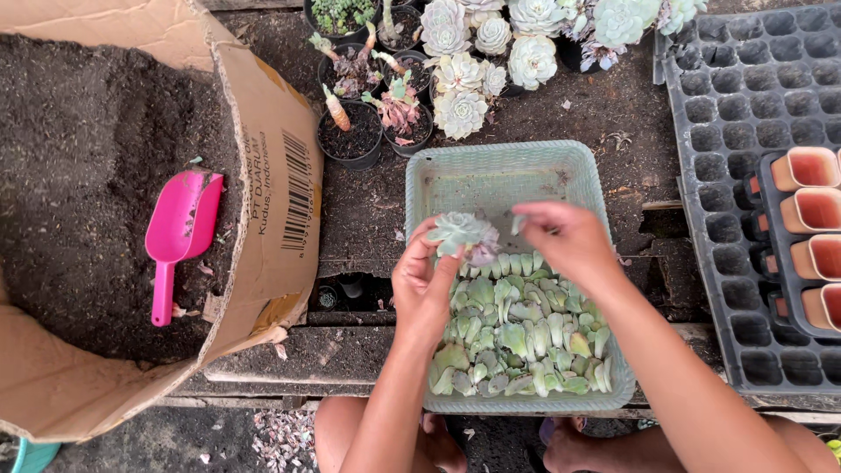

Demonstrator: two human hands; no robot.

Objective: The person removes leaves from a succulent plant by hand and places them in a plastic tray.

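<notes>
My left hand (423, 280) holds a pale green succulent rosette (462, 233) by its stem over a light green plastic basket (491, 175). My right hand (565, 241) is beside it, thumb and fingertips pinched on a small leaf (519, 224) at the rosette's right edge. Several loose succulent leaves (517, 337) lie in rows across the near half of the basket. The far half of the basket is bare.
A torn cardboard box (272, 193) full of dark soil holds a pink scoop (180, 232) at the left. Small black pots (350, 131) with plants and pale succulent rosettes (491, 52) stand behind. A black seedling tray (745, 131) with terracotta-coloured pots (810, 210) lies at the right.
</notes>
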